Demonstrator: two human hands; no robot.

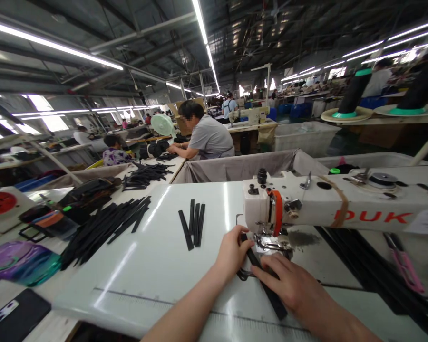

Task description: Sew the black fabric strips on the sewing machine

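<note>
A black fabric strip lies at a slant in front of the sewing machine, its far end close to the presser foot. My left hand pinches the strip's far end between thumb and fingers, left of the needle area. Over the strip's middle, my right hand presses with bent fingers, its thumb along the left edge. Part of a dark metal loop shows beside the strip, below my left hand. Several short black strips rest on the white table to the left.
A large heap of black strips covers the table's left side. More long strips and pink-handled snips lie under the machine arm. A phone sits at lower left. A co-worker works beyond the fabric-lined bin.
</note>
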